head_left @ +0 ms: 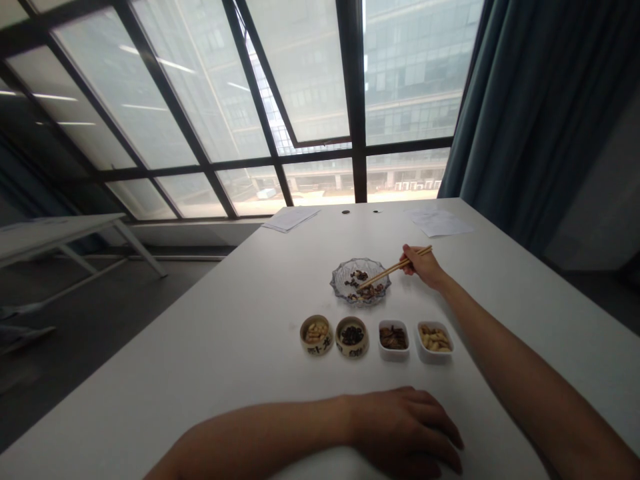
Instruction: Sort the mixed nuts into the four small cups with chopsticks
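left hand (407,430), fingertips partly hidden, perhaps curled under

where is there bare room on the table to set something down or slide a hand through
Left of the glass bowl and round cups, the table is bare. Crowded: the row from cups to square tubs, with the left hand just below.

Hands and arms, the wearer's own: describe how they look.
The left hand and right hand are bare, with slender fingers. The left forearm and right forearm are bare too: no sleeves, watch or cables show.
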`<state>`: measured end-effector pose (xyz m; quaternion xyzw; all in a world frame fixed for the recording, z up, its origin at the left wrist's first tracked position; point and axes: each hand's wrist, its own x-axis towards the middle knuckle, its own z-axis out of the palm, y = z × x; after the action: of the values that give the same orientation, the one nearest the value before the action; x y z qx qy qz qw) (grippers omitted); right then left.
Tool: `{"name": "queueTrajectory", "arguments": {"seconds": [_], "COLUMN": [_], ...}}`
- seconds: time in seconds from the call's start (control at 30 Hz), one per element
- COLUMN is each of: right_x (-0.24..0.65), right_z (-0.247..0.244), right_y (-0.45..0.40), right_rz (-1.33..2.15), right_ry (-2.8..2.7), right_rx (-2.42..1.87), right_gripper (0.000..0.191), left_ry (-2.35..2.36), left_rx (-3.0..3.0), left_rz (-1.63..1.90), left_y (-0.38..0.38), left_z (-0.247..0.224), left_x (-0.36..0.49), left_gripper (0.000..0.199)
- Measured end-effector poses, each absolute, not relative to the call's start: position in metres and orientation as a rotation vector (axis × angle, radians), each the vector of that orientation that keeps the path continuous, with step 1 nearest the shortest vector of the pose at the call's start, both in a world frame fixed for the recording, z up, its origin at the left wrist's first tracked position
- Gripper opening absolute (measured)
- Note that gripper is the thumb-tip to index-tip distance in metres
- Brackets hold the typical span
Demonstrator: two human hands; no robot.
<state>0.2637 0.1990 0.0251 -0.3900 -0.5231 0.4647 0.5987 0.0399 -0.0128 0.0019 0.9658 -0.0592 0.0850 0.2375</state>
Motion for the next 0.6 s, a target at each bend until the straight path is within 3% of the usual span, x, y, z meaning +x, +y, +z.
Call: {"name": "queueTrajectory", "arguments": {"seconds": [0.6], "right_x": [0.261], "right_z": [0.0156], "right_y": [0.2018], "right_rz": [1.003], "right_ry": [-1.234], "right_rx": [-0.888], "right_gripper": [0.06], "left_ry": [-0.169], "left_rx": [2.623], "left_rz": [0.246], "left_y": [-0.0124], "left_z": [0.001], "left_x": [0.0408], "left_gripper": [0.037]}}
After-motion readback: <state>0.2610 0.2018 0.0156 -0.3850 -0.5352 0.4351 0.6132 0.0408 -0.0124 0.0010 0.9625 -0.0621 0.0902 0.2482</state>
